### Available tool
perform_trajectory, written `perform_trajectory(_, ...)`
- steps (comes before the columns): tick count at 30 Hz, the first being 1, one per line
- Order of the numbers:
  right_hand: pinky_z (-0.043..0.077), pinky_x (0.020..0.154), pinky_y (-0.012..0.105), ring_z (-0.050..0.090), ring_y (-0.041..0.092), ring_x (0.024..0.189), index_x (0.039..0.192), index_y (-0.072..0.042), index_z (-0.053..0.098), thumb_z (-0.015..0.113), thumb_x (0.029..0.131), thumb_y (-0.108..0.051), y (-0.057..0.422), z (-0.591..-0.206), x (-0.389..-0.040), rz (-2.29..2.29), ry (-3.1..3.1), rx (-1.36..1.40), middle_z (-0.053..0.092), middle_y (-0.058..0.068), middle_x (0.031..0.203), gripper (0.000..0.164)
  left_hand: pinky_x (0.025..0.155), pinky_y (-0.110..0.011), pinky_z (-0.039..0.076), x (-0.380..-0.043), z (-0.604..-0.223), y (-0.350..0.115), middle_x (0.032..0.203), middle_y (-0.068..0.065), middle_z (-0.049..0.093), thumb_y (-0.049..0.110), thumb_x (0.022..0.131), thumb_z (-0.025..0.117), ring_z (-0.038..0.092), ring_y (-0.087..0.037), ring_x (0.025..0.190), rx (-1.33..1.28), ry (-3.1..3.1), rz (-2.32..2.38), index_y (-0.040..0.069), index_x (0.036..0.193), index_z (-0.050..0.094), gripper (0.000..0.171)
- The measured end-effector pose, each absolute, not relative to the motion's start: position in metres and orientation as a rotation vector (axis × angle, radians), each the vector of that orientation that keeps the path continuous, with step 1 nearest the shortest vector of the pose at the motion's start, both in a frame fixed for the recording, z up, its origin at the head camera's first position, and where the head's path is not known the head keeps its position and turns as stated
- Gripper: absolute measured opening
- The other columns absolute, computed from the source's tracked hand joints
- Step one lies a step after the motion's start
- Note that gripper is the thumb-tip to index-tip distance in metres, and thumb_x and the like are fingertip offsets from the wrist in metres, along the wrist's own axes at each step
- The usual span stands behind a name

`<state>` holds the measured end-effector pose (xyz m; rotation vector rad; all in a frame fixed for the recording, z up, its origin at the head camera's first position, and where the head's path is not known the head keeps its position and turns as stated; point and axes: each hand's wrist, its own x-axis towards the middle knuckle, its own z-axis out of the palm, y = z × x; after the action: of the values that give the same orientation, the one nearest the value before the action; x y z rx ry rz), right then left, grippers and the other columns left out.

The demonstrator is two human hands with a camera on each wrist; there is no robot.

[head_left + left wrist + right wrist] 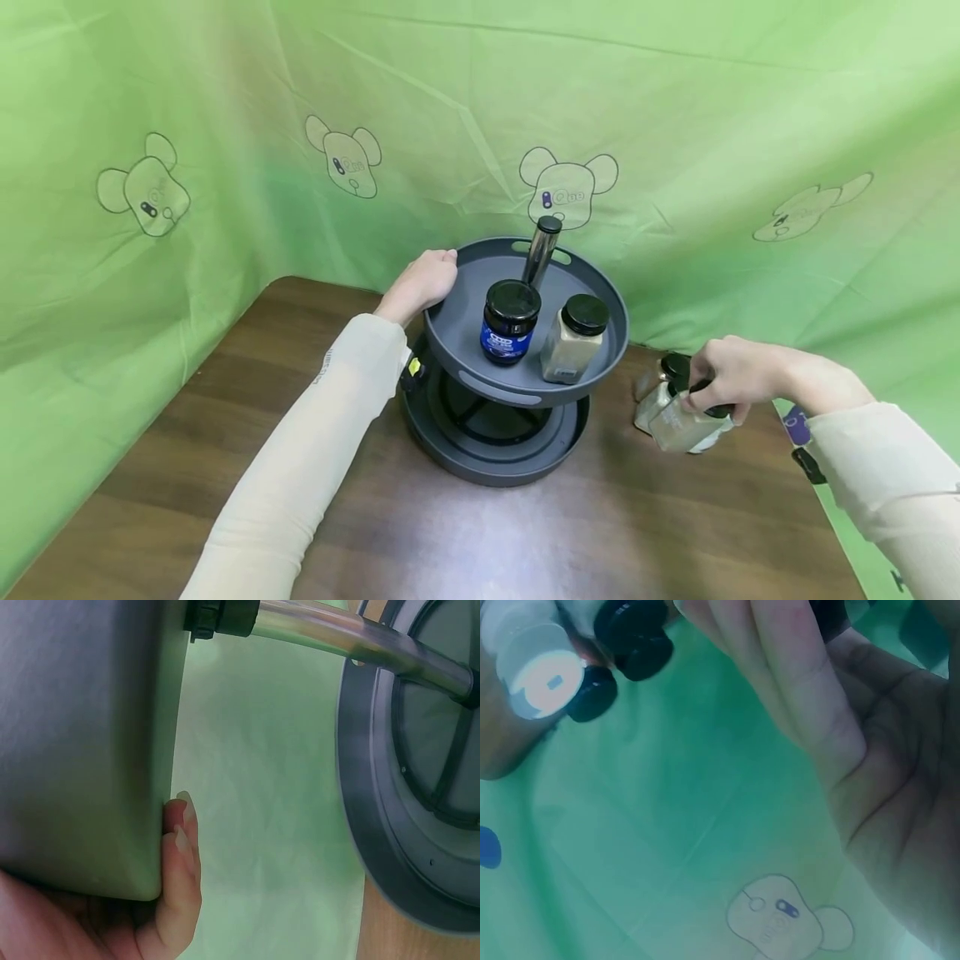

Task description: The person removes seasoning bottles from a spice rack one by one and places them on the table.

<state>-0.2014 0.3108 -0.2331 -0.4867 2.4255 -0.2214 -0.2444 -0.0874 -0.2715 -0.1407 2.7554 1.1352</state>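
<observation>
My left hand grips the left rim of the upper tray of a grey two-tier rack, its fingers curled under the edge in the left wrist view. On this tray stand a dark jar with a blue label and a square clear jar with pale contents and a black lid. Off to the right, my right hand holds a similar square jar from above by its black lid. Other black-lidded jars stand close behind it, partly hidden.
A shiny post with a black cap rises through the upper tray. Below is the round lower tray, on a brown wooden table. Green cloth with mouse-head drawings hangs behind and at both sides.
</observation>
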Motion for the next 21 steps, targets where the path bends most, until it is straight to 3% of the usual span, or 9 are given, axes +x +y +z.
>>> perform_trajectory(6,0.057,0.06,0.027,0.066,0.013,0.048,0.081,-0.006,0.062,0.073,0.084,-0.036,0.314,-0.245,-0.203,-0.167,2.445,-0.509,0.066,0.005,0.079,0.031,0.117,-0.048,0.032,-0.243,-0.272,-0.087,0.16,-0.005,0.035,0.043,0.106,0.018,0.034,-0.033,0.146,-0.144,2.764,1.146,0.02,0.151,0.039,0.054)
perform_trajectory(21,0.054,0.047,0.028,0.062,0.01,0.044,0.081,-0.004,0.061,0.072,0.084,-0.032,0.316,-0.261,-0.206,-0.132,2.503,-0.491,0.062,0.007,0.07,0.031,0.118,-0.048,0.031,-0.244,-0.272,-0.087,0.16,-0.005,0.034,0.043,0.106,0.018,0.033,-0.034,0.146,-0.143,2.761,1.144,0.02,0.152,0.038,0.055)
